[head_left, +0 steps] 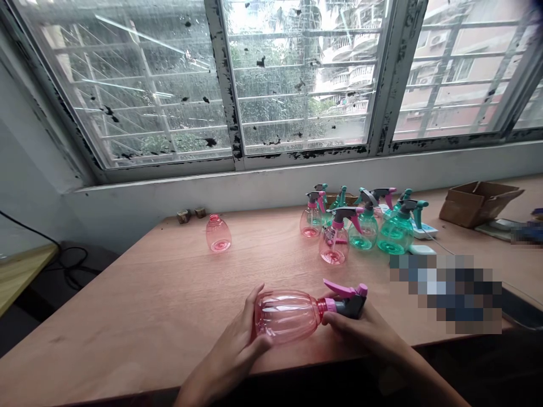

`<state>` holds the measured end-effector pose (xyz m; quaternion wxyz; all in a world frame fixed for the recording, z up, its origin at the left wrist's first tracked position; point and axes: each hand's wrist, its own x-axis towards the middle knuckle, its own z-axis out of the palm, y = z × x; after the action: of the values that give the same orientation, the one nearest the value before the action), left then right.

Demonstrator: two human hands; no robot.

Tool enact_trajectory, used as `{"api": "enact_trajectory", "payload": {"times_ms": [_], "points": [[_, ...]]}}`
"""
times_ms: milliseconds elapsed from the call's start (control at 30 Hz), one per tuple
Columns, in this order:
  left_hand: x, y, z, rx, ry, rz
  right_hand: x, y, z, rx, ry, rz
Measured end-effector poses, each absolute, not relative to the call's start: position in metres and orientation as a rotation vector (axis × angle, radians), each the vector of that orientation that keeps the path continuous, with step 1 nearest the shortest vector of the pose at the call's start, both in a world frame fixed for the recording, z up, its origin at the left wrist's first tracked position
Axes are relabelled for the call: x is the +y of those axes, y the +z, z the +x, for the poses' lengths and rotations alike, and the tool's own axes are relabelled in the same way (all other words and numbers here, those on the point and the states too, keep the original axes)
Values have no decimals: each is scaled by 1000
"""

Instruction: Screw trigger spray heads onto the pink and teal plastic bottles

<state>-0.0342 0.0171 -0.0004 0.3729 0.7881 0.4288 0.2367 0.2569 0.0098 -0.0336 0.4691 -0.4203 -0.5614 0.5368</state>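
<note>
A clear pink spray bottle [288, 316] lies sideways between my two hands, above the near edge of the table. My left hand [240, 333] cups its rounded base, thumb on the near side and fingers at the far side. At the neck, my right hand [360, 325] grips the pink collar and the black spray head [350, 305], whose pink trigger points up and to the left. The head sits on the bottle's neck; how tightly, I cannot tell. My right fingers are partly hidden behind the neck.
A pink bottle without a head [218, 234] stands at the back left, near two small brown blocks [189, 215]. Several pink and green spray bottles [394, 234] cluster at the back right. Beyond them are an open cardboard box [477, 203] and a blurred patch [449, 294].
</note>
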Motion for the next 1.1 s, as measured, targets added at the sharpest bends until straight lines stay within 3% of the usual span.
{"api": "enact_trajectory", "payload": {"times_ms": [1100], "points": [[15, -2, -33, 1117, 613, 2086, 8, -33, 258, -1420, 1308, -1024]]}}
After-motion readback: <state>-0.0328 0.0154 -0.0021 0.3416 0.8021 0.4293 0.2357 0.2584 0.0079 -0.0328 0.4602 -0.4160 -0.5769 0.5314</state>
